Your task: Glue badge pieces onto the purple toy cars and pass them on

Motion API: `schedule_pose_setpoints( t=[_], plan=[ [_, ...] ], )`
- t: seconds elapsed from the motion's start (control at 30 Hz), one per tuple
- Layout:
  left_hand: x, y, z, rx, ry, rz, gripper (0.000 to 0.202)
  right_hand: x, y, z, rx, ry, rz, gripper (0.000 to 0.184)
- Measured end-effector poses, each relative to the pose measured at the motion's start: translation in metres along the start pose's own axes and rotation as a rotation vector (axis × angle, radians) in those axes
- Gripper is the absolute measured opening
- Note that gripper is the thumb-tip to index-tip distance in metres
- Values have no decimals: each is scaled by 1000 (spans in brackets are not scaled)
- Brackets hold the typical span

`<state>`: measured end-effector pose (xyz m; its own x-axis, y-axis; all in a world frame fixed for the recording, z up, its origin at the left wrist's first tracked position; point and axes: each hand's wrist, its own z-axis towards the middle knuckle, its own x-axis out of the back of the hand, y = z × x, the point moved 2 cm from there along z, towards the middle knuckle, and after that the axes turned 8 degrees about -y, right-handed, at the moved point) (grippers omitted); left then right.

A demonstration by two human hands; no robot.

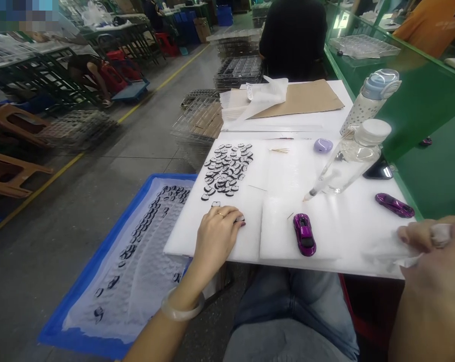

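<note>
Toy car (304, 234) right of small parts (227, 168)

A dotted water bottle (370, 100) stands beside brown cardboard (302, 98); a lilac earbud case (323, 145) lies near a black phone (378, 171).

- The right hand (434, 251) is blurred and cut off at the picture's edge; whatever pale thing sits between its fingers can't be made out.
- A small part under the left hand's (216, 232) fingertips is mostly covered.

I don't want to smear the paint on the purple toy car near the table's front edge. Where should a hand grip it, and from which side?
Probably from above, pinching the two long flanks of the purple toy car: it sits on its wheels, nose pointing away, with bare white board on both sides.
</note>
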<state>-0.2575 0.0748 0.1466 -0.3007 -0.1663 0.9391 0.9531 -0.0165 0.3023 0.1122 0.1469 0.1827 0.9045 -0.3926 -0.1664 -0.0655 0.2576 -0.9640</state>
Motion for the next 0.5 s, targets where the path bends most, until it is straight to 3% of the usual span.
schedule_pose_setpoints(
  t=[0.13, 0.23, 0.27, 0.4, 0.5],
  plan=[
    [16, 8, -11, 50, 132, -96, 20, -17, 1, -22, -88, -272, -38, 27],
    [30, 32, -24, 162, 322, -467, 24, -19, 0, -32, -68, -428, -178, 25],
    [30, 44, -26, 149, 309, -653, 28, -21, -2, -36, -47, -477, -190, 23],
    [12, 101, -20, 14, 16, -1407, 16, -39, -9, -55, 71, -705, -276, 14],
    [-5, 123, -11, 97, -129, -1891, 25, -49, -10, -65, 237, -764, -346, 9]
  ],
)
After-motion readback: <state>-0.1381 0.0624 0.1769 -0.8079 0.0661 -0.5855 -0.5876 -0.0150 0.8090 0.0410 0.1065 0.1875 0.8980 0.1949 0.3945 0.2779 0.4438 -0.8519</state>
